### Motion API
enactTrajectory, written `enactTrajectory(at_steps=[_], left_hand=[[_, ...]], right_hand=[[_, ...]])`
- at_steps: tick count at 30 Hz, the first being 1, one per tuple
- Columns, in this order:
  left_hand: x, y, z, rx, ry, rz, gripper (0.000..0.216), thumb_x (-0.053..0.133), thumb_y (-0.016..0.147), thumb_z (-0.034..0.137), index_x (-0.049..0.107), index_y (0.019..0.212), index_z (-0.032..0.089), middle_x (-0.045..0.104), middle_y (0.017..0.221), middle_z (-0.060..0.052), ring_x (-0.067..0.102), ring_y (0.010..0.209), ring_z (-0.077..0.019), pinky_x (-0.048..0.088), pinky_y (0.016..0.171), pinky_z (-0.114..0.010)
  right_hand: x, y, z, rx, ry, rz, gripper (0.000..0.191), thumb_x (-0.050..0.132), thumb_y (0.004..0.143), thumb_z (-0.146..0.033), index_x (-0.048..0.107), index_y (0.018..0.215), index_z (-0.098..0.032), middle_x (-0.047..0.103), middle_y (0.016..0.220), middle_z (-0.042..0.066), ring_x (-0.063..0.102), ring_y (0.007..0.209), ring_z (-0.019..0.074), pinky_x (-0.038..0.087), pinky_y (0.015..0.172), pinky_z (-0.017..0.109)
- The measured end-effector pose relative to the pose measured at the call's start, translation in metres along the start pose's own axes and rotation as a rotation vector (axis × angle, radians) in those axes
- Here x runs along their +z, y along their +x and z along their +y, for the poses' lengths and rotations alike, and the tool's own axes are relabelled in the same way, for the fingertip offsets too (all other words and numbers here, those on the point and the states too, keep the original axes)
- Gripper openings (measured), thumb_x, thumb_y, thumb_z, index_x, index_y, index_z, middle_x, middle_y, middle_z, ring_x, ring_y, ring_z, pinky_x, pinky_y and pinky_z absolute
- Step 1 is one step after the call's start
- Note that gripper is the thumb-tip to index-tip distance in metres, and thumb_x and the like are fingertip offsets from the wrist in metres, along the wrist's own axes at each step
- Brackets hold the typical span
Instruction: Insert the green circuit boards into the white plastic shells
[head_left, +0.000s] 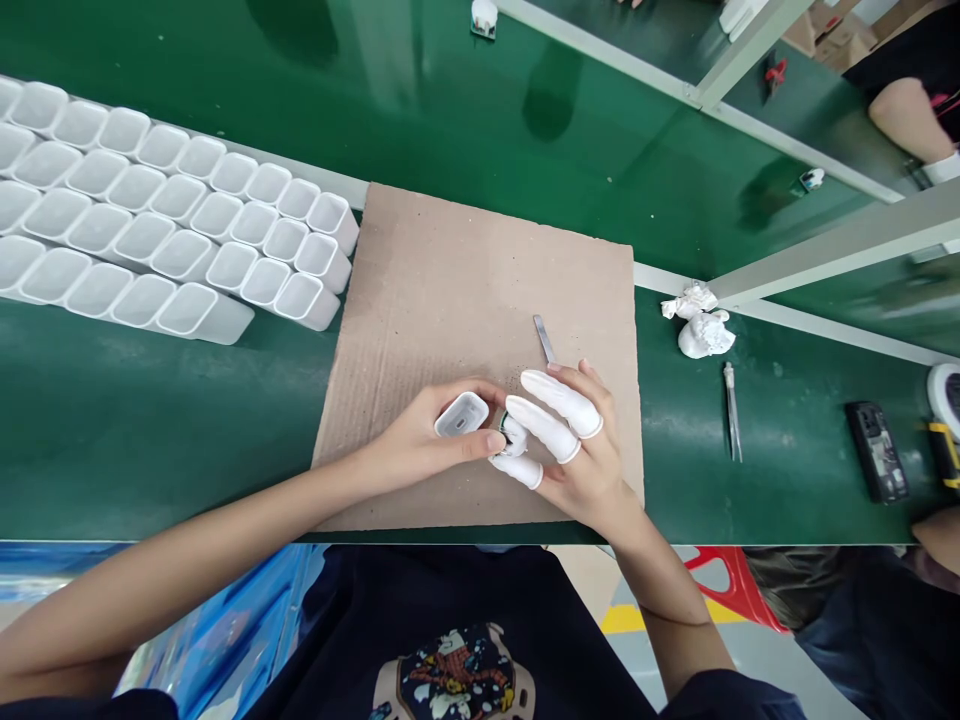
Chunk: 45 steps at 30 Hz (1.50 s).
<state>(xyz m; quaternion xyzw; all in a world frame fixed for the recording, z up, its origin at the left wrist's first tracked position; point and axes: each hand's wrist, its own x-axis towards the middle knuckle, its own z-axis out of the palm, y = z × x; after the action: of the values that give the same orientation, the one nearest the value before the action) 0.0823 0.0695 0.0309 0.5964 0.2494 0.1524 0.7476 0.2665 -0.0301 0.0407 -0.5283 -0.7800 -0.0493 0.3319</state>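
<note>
My left hand is closed around a small white rectangular plastic housing, its open end facing up with a small slot visible at the bottom. My right hand wears white finger cots on the thumb and two fingers. Between its fingertips is a small white part with a green edge, mostly covered by the fingers; the tip of my left thumb touches it too. A flat metal tool lies partly under my right hand, its far end hidden. Both hands are above a cardboard sheet.
Rows of white housings stand at the left. On the right lie crumpled white finger cots, tweezers and a black device. A small white part on a board sits beyond the rail. Another person's arm shows top right.
</note>
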Motion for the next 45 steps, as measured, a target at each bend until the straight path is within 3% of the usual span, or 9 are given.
enactTrajectory(at_steps=[3, 6, 10, 13, 17, 25, 30, 45], left_hand=[[0.0, -0.002, -0.002, 0.018, -0.006, 0.003, 0.054, 0.076, 0.076, 0.056, 0.06, 0.11, 0.018, 0.057, 0.089, -0.001, 0.054, 0.079, -0.0158, 0.045, 0.071, -0.028], [-0.002, -0.006, -0.005, 0.113, 0.048, -0.01, 0.065, 0.083, 0.072, 0.041, 0.045, 0.122, 0.023, 0.053, 0.104, -0.004, 0.055, 0.091, -0.0175, 0.048, 0.076, -0.029], [-0.005, -0.01, -0.003, 0.248, 0.269, 0.028, 0.046, 0.068, 0.081, 0.016, 0.041, 0.117, 0.025, 0.051, 0.11, -0.006, 0.056, 0.096, -0.0173, 0.05, 0.076, -0.028], [-0.005, -0.007, -0.003, 0.403, 0.401, 0.029, 0.047, 0.064, 0.085, 0.01, 0.046, 0.126, 0.024, 0.058, 0.12, -0.01, 0.059, 0.11, -0.0218, 0.053, 0.089, -0.035], [-0.003, -0.003, -0.005, 0.615, 0.438, 0.033, 0.049, 0.07, 0.088, 0.018, 0.052, 0.133, 0.026, 0.065, 0.127, -0.012, 0.061, 0.122, -0.0258, 0.053, 0.102, -0.044], [0.004, -0.007, -0.009, 0.574, 0.364, 0.039, 0.044, 0.071, 0.089, 0.02, 0.055, 0.129, 0.025, 0.068, 0.129, -0.012, 0.065, 0.124, -0.0235, 0.054, 0.105, -0.04], [0.004, -0.006, -0.008, 0.601, 0.386, 0.035, 0.044, 0.071, 0.088, 0.018, 0.054, 0.128, 0.025, 0.07, 0.124, -0.011, 0.066, 0.122, -0.023, 0.05, 0.112, -0.045], [0.005, -0.006, -0.01, 0.624, 0.517, 0.116, 0.044, 0.068, 0.088, 0.015, 0.053, 0.129, 0.022, 0.071, 0.121, -0.012, 0.068, 0.117, -0.0238, 0.058, 0.101, -0.041]], right_hand=[[-0.005, 0.002, 0.001, 0.01, 0.031, 0.007, 0.05, 0.076, 0.086, -0.026, 0.056, 0.131, -0.021, 0.065, 0.124, 0.012, 0.057, 0.125, 0.0315, 0.044, 0.111, 0.059], [-0.012, 0.006, 0.005, 0.142, 0.176, 0.075, 0.043, 0.076, 0.084, -0.028, 0.059, 0.124, -0.024, 0.064, 0.12, 0.01, 0.061, 0.119, 0.0307, 0.051, 0.103, 0.056], [-0.019, 0.007, 0.01, 0.337, 0.475, 0.122, 0.038, 0.074, 0.084, -0.037, 0.059, 0.117, -0.026, 0.063, 0.112, 0.008, 0.064, 0.113, 0.0326, 0.055, 0.095, 0.058], [-0.021, 0.007, 0.008, 0.286, 0.586, 0.109, 0.037, 0.069, 0.087, -0.044, 0.059, 0.117, -0.026, 0.064, 0.109, 0.008, 0.065, 0.108, 0.0325, 0.055, 0.096, 0.06], [-0.017, 0.007, 0.0, 0.157, 0.563, 0.091, 0.037, 0.066, 0.09, -0.044, 0.059, 0.122, -0.027, 0.063, 0.114, 0.008, 0.064, 0.108, 0.029, 0.054, 0.099, 0.058], [-0.011, 0.012, -0.007, 0.098, 0.517, 0.082, 0.033, 0.073, 0.086, -0.026, 0.061, 0.117, -0.025, 0.061, 0.116, 0.009, 0.061, 0.116, 0.0278, 0.057, 0.097, 0.052], [-0.011, 0.012, -0.009, 0.097, 0.503, 0.079, 0.036, 0.074, 0.084, -0.019, 0.062, 0.117, -0.023, 0.063, 0.116, 0.009, 0.06, 0.12, 0.0282, 0.056, 0.099, 0.05], [-0.002, 0.011, -0.008, 0.076, 0.507, 0.114, 0.043, 0.076, 0.082, -0.02, 0.06, 0.122, -0.021, 0.063, 0.113, 0.011, 0.062, 0.114, 0.0273, 0.057, 0.097, 0.049]])
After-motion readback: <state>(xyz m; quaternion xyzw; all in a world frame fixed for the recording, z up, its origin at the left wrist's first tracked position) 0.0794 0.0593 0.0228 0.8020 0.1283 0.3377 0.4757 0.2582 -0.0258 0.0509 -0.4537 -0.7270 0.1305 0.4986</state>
